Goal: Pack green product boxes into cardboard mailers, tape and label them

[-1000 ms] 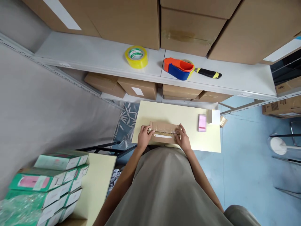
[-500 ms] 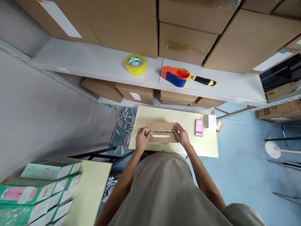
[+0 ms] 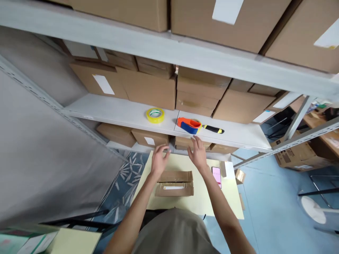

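Observation:
Both my hands are raised above the pale yellow table (image 3: 159, 203), holding nothing. My left hand (image 3: 159, 159) has its fingers bent but apart, in front of the shelf edge. My right hand (image 3: 198, 153) has its fingers spread, just below an orange and blue tape dispenser (image 3: 189, 125) on the shelf. A cardboard box (image 3: 174, 183) with a white label lies on the table between my forearms, a dark gap running along its top. Left of the dispenser lies a yellow tape roll (image 3: 155, 115). To its right is a black and yellow utility knife (image 3: 213, 129).
A phone (image 3: 216, 176) and a small white box (image 3: 228, 170) sit at the table's right. Cardboard boxes (image 3: 148, 88) fill the grey shelf (image 3: 113, 109). A shelf beam (image 3: 148, 42) crosses above. A white round stool (image 3: 313, 209) stands on the floor at right.
My hands have let go of the cardboard box and moved forward and up toward the shelf, the right one nearing the tape dispenser. The view has tilted up.

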A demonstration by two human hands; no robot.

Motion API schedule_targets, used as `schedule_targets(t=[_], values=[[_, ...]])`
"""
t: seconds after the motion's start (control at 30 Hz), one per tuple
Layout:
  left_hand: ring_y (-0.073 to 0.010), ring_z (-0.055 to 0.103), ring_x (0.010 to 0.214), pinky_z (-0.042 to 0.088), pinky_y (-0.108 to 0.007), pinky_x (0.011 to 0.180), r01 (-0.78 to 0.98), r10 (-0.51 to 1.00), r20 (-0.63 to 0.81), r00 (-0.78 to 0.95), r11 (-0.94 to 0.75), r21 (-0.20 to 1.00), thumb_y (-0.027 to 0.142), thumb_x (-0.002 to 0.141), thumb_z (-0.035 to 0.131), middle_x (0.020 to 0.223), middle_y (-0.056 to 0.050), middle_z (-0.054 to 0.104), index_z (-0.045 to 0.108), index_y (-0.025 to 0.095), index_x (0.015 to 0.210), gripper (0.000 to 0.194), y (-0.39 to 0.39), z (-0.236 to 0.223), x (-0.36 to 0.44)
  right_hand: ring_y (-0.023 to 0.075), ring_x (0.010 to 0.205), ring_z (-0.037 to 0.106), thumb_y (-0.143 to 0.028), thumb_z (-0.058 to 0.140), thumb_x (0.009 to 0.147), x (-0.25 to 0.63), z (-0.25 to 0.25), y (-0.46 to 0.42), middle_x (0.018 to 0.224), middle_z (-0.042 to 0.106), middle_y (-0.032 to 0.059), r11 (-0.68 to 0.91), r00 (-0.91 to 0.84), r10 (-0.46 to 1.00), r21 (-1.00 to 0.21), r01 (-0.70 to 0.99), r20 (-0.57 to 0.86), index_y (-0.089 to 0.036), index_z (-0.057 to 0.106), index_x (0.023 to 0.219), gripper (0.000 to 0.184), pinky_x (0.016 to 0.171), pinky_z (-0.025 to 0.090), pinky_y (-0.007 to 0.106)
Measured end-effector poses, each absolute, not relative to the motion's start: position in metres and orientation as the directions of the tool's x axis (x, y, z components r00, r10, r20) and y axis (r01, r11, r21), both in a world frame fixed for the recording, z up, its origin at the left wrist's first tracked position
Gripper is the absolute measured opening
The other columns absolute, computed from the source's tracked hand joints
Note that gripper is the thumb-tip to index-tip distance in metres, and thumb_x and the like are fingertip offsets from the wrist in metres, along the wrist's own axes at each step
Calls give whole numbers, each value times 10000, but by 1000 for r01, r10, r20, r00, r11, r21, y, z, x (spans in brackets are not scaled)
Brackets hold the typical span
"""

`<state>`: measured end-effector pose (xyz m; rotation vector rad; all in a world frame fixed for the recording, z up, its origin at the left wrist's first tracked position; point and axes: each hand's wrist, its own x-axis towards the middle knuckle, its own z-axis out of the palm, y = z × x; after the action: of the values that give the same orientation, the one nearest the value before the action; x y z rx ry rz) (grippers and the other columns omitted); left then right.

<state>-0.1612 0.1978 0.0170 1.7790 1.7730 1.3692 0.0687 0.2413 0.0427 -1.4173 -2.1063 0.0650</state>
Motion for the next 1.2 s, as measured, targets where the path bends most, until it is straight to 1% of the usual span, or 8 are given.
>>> schedule_targets(t=[0.17,0.4,0.47,0.53,0.67,0.8,1.0,1.2], values=[[-280,695,1226,610,-492,1065,585,837,531,-134,-366,724,382,1058,697,1383,-142,692,724,220,1319,309,254,106,-127,416,1427,558,-270,539,1073,30,115,323,1510,605,333,237,-196,953,-165,958,230,8,510,1536,541,1222,404,544],[-258,708,1183,627,-478,1023,568,846,519,-119,-371,735,403,1065,695,1380,-127,698,696,204,1350,347,237,111,-110,370,1274,711,-152,572,1037,26,127,346,1284,749,323,188,-188,982,-156,970,14,17,558,1428,426,1157,456,465],[-248,731,1125,631,-451,1008,544,861,491,-130,-352,762,362,1065,683,1278,-119,745,728,224,1269,251,218,101,-111,367,1249,721,-230,578,1063,34,123,330,1310,749,296,184,-177,983,-259,948,49,-31,548,1453,439,1108,503,458],[-233,753,1041,637,-422,979,481,885,437,-159,-318,817,317,1056,672,1183,-101,777,736,249,1207,177,191,87,-114,363,1172,741,-373,604,1070,42,111,297,1289,767,242,180,-153,984,-526,831,94,-94,571,1435,460,1032,556,462],[-199,765,962,633,-359,930,307,929,300,-216,-227,924,313,1033,687,1083,-61,786,713,246,1125,117,114,57,-117,301,1025,758,-658,676,995,49,70,195,1158,810,119,61,-243,970,-986,156,21,-196,670,1272,539,964,606,436],[-196,741,946,614,-330,874,309,960,164,-228,-88,947,369,1034,690,1017,-57,760,703,238,1057,133,39,36,-115,299,1086,759,-720,728,944,43,33,103,1171,814,94,-186,-302,941,-979,-86,-152,-246,697,1266,574,1031,609,460],[-174,695,839,567,-301,718,350,964,-22,-263,117,929,415,1041,651,1059,-58,733,680,250,1055,168,-11,16,-117,324,1200,723,-787,650,966,37,4,56,1198,790,115,-295,-409,871,-955,6,-272,-256,670,1321,640,1066,601,500],[-173,673,794,560,-321,769,394,985,-42,-165,105,913,397,1071,587,1074,-65,745,708,245,1102,197,-21,8,-124,282,1046,725,-851,622,943,35,-10,59,1088,773,95,-286,-460,836,-953,97,-298,-221,670,1290,720,975,614,440]])
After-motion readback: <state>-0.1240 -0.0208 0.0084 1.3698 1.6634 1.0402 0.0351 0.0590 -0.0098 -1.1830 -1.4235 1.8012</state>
